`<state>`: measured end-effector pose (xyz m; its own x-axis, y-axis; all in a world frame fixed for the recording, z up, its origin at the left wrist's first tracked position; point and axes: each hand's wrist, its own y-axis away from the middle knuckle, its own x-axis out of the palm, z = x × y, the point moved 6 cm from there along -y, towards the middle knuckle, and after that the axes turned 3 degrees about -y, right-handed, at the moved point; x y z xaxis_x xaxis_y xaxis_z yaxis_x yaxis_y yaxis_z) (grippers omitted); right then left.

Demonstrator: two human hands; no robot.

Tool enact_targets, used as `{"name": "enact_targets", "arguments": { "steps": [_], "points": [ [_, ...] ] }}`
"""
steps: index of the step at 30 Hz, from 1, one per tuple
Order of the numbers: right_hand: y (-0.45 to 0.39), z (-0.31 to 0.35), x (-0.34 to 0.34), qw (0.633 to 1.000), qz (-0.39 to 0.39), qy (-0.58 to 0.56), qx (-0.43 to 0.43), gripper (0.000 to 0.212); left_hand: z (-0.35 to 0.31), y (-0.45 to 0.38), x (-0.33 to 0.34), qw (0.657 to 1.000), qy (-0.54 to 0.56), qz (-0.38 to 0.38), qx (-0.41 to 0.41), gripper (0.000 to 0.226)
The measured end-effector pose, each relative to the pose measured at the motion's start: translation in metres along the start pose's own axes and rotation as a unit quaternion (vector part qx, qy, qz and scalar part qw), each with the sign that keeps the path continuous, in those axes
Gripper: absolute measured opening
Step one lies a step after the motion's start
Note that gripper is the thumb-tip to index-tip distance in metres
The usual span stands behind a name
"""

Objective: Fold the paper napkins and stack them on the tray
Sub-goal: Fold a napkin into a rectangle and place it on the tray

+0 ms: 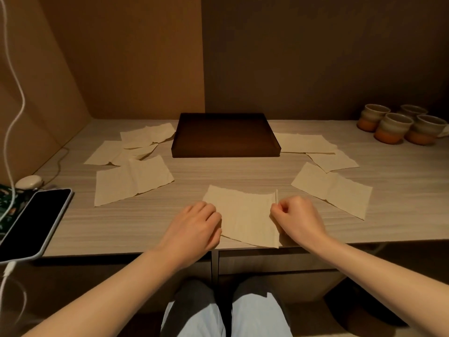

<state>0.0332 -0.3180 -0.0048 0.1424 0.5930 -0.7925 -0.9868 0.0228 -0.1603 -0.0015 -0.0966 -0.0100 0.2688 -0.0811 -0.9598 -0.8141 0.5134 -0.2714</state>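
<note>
Left hand (196, 224) flattens the napkin (245, 215), right hand (295, 215) pinches its edge; thin paper risks tearing or creasing crooked.

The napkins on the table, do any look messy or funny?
Yes. The left napkins lie crooked and overlapping, and the napkin being folded has a ragged far edge and pokes over the table edge. The tray is empty.

Bare table (218, 171) lies open up to the tray (226, 135); loose napkins (131, 183) flank both sides.
</note>
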Motion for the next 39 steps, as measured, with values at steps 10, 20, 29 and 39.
{"name": "enact_targets", "arguments": {
  "steps": [10,20,29,39],
  "points": [
    [0.0,0.031,-0.02,0.975,0.032,0.032,-0.218,0.026,0.036,-0.02,0.004,0.993,0.09,0.059,0.053,0.036],
    [0.028,0.015,0.03,0.892,0.194,0.206,-0.354,0.079,0.025,0.019,0.002,0.987,0.07,0.102,0.105,0.058],
    [0.047,0.011,0.021,0.867,0.202,0.193,-0.413,0.068,0.027,0.044,0.007,0.991,-0.014,0.022,0.131,0.061],
    [0.041,0.022,0.028,0.874,0.132,0.128,-0.451,0.04,0.027,0.037,-0.002,0.977,0.204,-0.061,0.005,0.027]
  ]
}}
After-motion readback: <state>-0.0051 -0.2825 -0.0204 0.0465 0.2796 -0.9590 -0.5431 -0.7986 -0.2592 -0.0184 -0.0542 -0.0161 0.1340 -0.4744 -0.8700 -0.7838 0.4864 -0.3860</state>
